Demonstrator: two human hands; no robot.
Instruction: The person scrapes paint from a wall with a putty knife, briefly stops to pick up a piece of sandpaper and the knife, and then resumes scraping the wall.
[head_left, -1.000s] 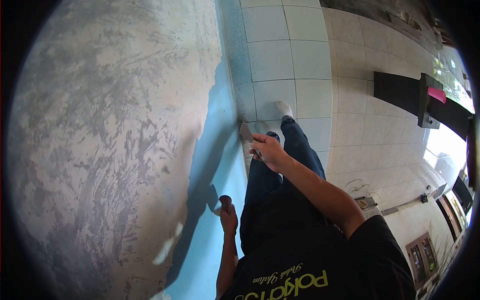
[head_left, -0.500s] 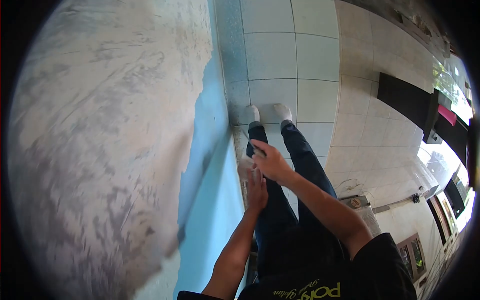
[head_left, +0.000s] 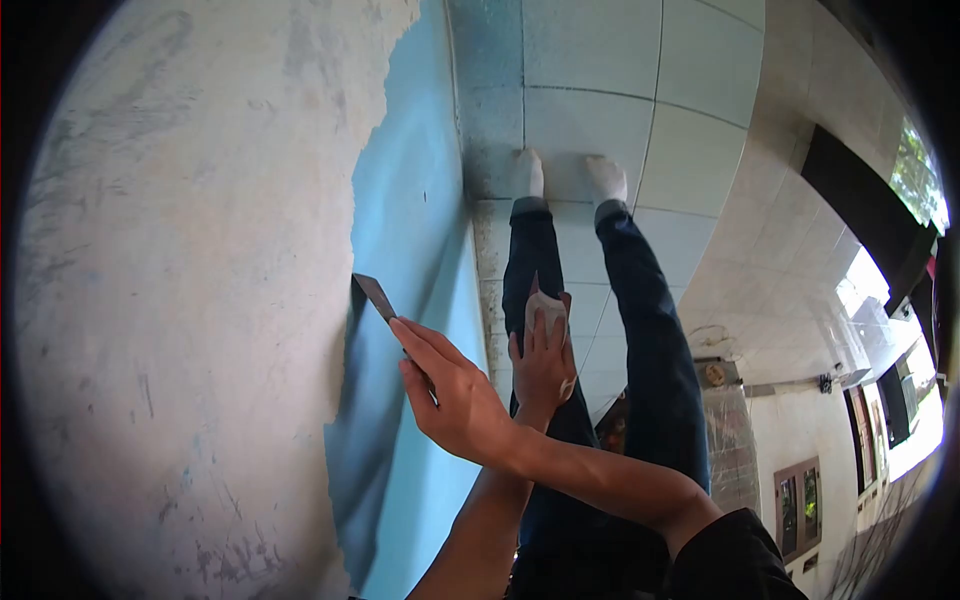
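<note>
In the head view my right hand (head_left: 455,395) is closed round a putty knife (head_left: 376,297). The metal blade points up and left, its end right at the ragged border between the whitish coat (head_left: 230,270) and the blue paint (head_left: 400,210) on the wall (head_left: 420,130). Behind the crossing right forearm, my left hand (head_left: 543,360) grips a flat whitish piece (head_left: 546,305) smeared with what looks like putty. A pointed dark corner sticks out above it; I cannot tell exactly what the piece is. Pale smears mark the left hand near the wrist.
Pale floor tiles (head_left: 590,50) run along the wall's foot, dusty near the joint. My feet (head_left: 607,180) and dark trousers (head_left: 650,320) are beside the wall. To the right stand a wrapped box-like object (head_left: 728,430), a dark beam (head_left: 860,190) and a window (head_left: 797,508).
My right hand has moved left from beside the left hand, bringing the putty knife to the wall. My left hand has shifted slightly right, with the whitish piece in it. The view has turned slightly.
</note>
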